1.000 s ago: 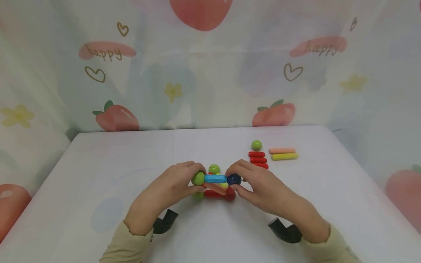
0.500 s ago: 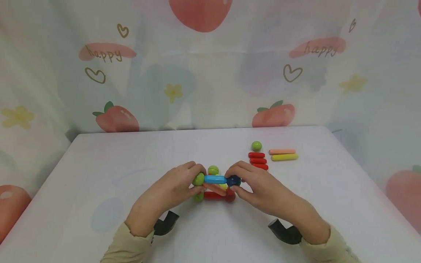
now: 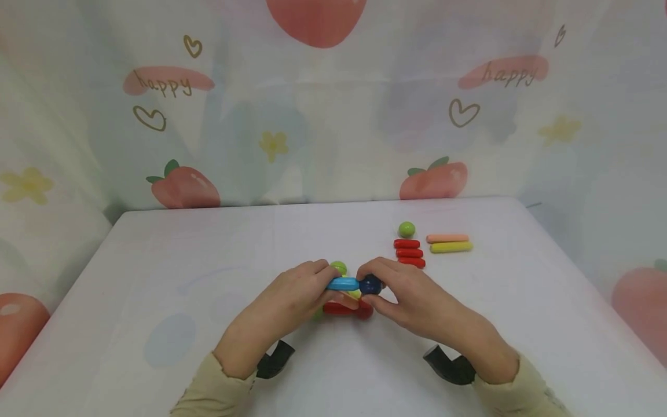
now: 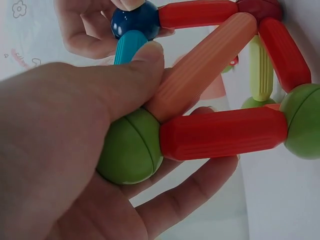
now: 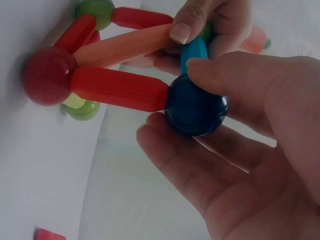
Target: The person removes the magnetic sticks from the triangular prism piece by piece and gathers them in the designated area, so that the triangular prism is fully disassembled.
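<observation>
A frame of magnetic sticks and balls stands between the hands at mid-table. Its top bar is a light blue stick (image 3: 343,284), joined to a navy ball (image 3: 370,284). My left hand (image 3: 294,295) grips the blue stick's left end, thumb across it, and covers the green ball (image 4: 131,147) there in the head view. My right hand (image 3: 417,301) holds the navy ball between thumb and fingers. Below, red sticks (image 4: 225,134) and a slanting orange stick (image 4: 205,65) run to a dark red ball (image 5: 48,76) and another green ball (image 4: 304,120).
Behind the frame on the right lie a loose green ball (image 3: 407,229), several short red sticks (image 3: 409,253), a peach stick (image 3: 447,238) and a yellow stick (image 3: 451,247). A patterned cloth (image 3: 333,116) hangs at the table's (image 3: 172,249) back edge.
My left hand has slid right from the green ball onto the end of the light blue stick, hiding that ball in the head view. My right hand stays on the navy ball.
</observation>
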`<state>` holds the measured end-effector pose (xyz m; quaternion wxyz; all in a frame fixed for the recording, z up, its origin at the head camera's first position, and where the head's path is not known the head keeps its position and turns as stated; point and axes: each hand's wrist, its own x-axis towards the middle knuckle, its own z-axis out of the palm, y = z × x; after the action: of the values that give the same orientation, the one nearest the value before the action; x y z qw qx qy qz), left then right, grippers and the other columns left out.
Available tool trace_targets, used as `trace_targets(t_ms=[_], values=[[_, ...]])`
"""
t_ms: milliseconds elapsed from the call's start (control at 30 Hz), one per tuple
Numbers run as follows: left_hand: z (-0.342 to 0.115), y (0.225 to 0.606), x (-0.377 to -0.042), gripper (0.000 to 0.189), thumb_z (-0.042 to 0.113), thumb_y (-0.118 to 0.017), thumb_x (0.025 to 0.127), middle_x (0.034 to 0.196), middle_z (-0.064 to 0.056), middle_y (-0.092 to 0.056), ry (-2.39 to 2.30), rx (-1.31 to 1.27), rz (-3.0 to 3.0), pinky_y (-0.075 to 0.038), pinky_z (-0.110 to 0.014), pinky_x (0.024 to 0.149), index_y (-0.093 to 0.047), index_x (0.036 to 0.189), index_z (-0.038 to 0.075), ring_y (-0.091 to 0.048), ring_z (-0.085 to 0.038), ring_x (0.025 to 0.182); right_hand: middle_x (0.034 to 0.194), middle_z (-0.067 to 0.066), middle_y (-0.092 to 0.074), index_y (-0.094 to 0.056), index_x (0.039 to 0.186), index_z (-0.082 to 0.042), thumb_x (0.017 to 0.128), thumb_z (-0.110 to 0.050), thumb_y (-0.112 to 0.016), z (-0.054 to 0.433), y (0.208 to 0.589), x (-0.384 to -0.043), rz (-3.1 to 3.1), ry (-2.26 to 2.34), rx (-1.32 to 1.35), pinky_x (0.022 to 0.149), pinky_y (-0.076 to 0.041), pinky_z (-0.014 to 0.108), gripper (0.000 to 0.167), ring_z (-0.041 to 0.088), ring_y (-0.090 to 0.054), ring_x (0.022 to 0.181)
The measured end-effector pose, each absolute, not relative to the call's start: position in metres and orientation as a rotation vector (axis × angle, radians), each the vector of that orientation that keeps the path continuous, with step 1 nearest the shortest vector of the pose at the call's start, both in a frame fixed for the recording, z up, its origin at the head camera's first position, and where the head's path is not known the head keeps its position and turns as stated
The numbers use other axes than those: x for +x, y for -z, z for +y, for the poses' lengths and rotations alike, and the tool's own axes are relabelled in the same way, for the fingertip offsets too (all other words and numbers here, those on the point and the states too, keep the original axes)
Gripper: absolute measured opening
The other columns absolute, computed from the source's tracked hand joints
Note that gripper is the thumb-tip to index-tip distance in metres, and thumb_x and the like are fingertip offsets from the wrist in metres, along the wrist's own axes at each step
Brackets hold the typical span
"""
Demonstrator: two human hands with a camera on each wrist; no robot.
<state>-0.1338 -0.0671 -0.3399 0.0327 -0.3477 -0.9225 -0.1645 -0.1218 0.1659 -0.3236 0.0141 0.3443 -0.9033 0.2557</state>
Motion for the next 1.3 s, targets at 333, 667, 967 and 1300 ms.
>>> trace_targets(t_ms=[333, 667, 967, 1300], values=[[-0.065, 0.342, -0.133, 0.028, 0.023, -0.075, 0.088, 0.091, 0.001, -0.060, 0.326, -1.080, -2.738, -0.057, -0.022, 0.074, -0.061, 0.108, 0.009, -0.055, -0.010, 0.077, 0.107, -0.003, -0.066, -0.060, 0.112, -0.014, 0.082, -0.011, -0.080, 0.165, 0.328, -0.123, -2.732, -0.668, 1.034, 0.082, -0.059, 0.026, 0.037, 0.008, -0.065, 0.093], [-0.062, 0.342, -0.130, 0.028, 0.019, -0.077, 0.086, 0.092, 0.000, -0.061, 0.278, -1.060, -2.744, -0.057, -0.022, 0.073, -0.063, 0.108, 0.007, -0.055, -0.012, 0.078, 0.106, -0.005, -0.063, -0.059, 0.112, -0.014, 0.083, -0.009, -0.078, 0.169, 0.329, -0.124, -2.773, -0.765, 1.008, 0.082, -0.059, 0.024, 0.035, 0.008, -0.063, 0.094], [-0.061, 0.340, -0.130, 0.034, 0.027, -0.074, 0.087, 0.097, 0.000, -0.063, 0.265, -1.027, -2.784, -0.058, -0.022, 0.079, -0.063, 0.113, 0.007, -0.056, -0.011, 0.082, 0.108, -0.004, -0.066, -0.059, 0.115, -0.012, 0.088, -0.005, -0.072, 0.169, 0.327, -0.126, -2.777, -1.002, 1.032, 0.081, -0.058, 0.021, 0.031, 0.007, -0.063, 0.096], [-0.061, 0.338, -0.130, 0.036, 0.030, -0.072, 0.089, 0.099, 0.000, -0.062, 0.297, -0.999, -2.864, -0.057, -0.023, 0.082, -0.063, 0.116, 0.007, -0.057, -0.011, 0.085, 0.102, -0.007, -0.065, -0.060, 0.111, -0.012, 0.085, -0.005, -0.076, 0.181, 0.321, -0.131, -2.673, -0.858, 0.977, 0.082, -0.058, 0.026, 0.032, 0.003, -0.061, 0.089]])
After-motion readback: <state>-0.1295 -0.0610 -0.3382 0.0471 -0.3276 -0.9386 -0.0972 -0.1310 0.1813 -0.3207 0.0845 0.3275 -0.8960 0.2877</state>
